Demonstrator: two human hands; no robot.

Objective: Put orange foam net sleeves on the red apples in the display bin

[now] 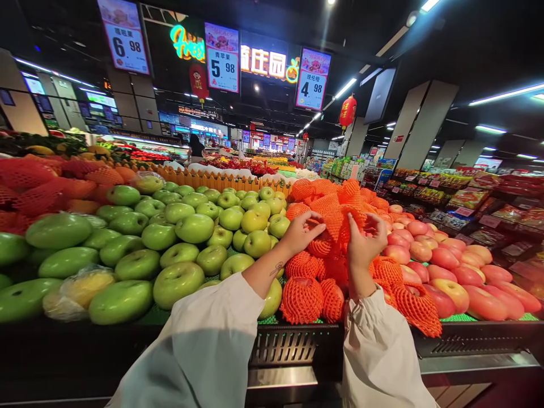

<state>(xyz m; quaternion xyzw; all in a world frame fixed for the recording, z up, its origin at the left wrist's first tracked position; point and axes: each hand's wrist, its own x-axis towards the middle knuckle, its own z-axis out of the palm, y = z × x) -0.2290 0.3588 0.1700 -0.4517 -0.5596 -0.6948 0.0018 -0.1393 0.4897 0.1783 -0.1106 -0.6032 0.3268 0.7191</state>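
Orange foam fruit nets lie heaped over wrapped fruit at the middle of the stand. One foam net (338, 222) spans the gap between my two hands. My left hand (302, 231) pinches its left side, thumb and fingertips close together. On the other side, my right hand (367, 241) grips the net with thumb and curled fingers. Just below my hands sit round fruits in foam nets (301, 299). Left of my left wrist are loose green apples (195, 228). Pink-red apples (450, 272) lie to the right of my right hand.
A black slotted ledge (293, 347) runs along the stand's front. A low wooden picket divider (204, 179) stands behind the green apples. Red-netted fruit (34, 187) is piled far left. Shelves of packaged goods (463, 198) stand at the right, and price signs (221, 58) hang overhead.
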